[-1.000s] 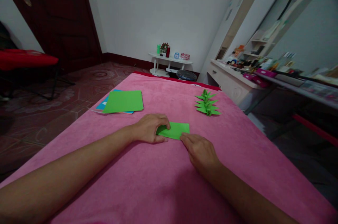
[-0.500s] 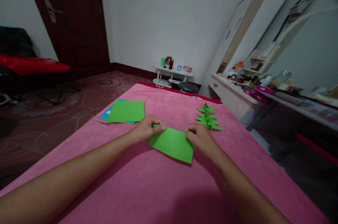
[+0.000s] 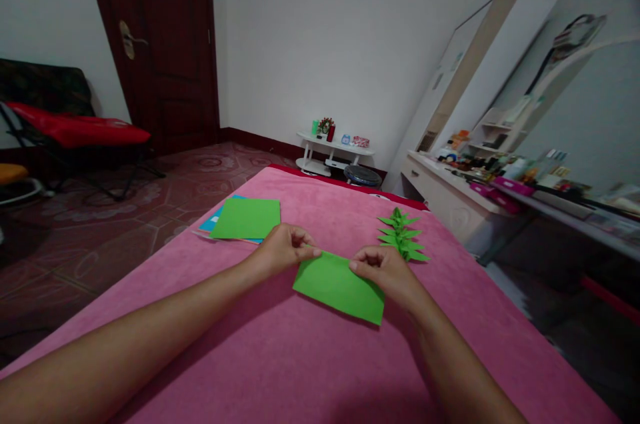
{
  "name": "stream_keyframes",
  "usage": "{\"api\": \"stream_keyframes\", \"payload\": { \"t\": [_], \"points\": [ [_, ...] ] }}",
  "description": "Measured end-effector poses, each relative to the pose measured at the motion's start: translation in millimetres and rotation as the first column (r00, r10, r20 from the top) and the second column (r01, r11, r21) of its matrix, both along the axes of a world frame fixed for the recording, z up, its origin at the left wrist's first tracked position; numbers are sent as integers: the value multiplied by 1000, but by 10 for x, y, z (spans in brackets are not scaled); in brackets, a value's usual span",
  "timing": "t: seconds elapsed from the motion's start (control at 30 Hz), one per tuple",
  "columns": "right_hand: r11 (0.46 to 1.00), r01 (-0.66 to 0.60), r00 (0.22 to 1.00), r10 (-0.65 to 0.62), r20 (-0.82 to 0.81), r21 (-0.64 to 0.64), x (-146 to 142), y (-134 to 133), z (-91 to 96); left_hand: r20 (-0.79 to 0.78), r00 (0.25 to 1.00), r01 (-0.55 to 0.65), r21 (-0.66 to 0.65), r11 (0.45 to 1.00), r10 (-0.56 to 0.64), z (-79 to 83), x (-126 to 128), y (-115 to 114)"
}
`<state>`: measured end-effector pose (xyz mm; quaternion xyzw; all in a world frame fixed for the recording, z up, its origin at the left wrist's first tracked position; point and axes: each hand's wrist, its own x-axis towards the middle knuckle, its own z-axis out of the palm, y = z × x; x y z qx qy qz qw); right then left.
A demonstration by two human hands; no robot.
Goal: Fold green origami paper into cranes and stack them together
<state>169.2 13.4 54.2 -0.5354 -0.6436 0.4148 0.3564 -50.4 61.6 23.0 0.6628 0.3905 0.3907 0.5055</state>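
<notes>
Between my hands is a sheet of green paper (image 3: pixel 343 287), its near edge hanging a little over the pink cloth (image 3: pixel 280 357). My left hand (image 3: pixel 287 247) pinches the paper's far left corner between thumb and fingers. At the far right part of the same edge, my right hand (image 3: pixel 385 271) grips it, thumb on top. Whether the paper is folded double cannot be made out for certain. Beyond my left hand lies a stack topped by a green sheet (image 3: pixel 247 219), with blue paper (image 3: pixel 213 219) showing beneath. Spiky folded green paper shapes (image 3: pixel 401 234) lie beyond my right hand.
A dressing table (image 3: pixel 445 187) crowded with bottles and boxes stands to the right. Against the far wall is a low white stand (image 3: pixel 335 144) with small items on it. A folding chair with a red cover (image 3: pixel 85 131) is at the left, near a dark door (image 3: pixel 160 44).
The view has shifted slightly, so everything sits lower and further right. Both hands still grip the green paper; my right thumb now lies flatter along its edge.
</notes>
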Motion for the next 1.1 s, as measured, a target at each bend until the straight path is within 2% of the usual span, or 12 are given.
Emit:
{"api": "stream_keyframes", "payload": {
  "t": [0.2,0.27,0.33,0.43,0.57,0.63,0.73,0.9,1.0,1.1],
  "points": [
    [971,-144,987,128,-94,-190,25,-10,-68,170,985,11,-246,969,32,39,-22,-12],
    [966,-121,984,86,-159,-230,-1,-15,-102,247,968,43,-344,938,46,44,-13,-40],
    [971,-46,973,-10,-229,-236,-39,-13,-134,296,954,97,-429,898,38,46,-4,-73],
    [971,64,942,-134,-306,-228,-88,5,-184,289,957,152,-512,845,3,36,6,-126],
    [965,165,909,-228,-348,-202,-98,30,-268,256,961,233,-523,820,-110,-36,32,-180],
    [965,182,900,-241,-364,-188,-81,36,-307,243,962,239,-527,815,-125,-85,50,-191],
    [971,147,905,-210,-371,-191,-34,44,-342,217,974,177,-521,835,-71,-137,70,-181],
    [949,0,952,-97,-292,-316,72,62,-387,210,976,58,-498,865,56,-163,61,-129],
    [950,-34,963,-52,-265,-310,99,76,-431,221,973,60,-504,862,61,-179,49,-112],
    [952,-3,961,-82,-265,-307,84,81,-458,223,975,105,-524,845,17,-197,46,-117]
  ]
}}
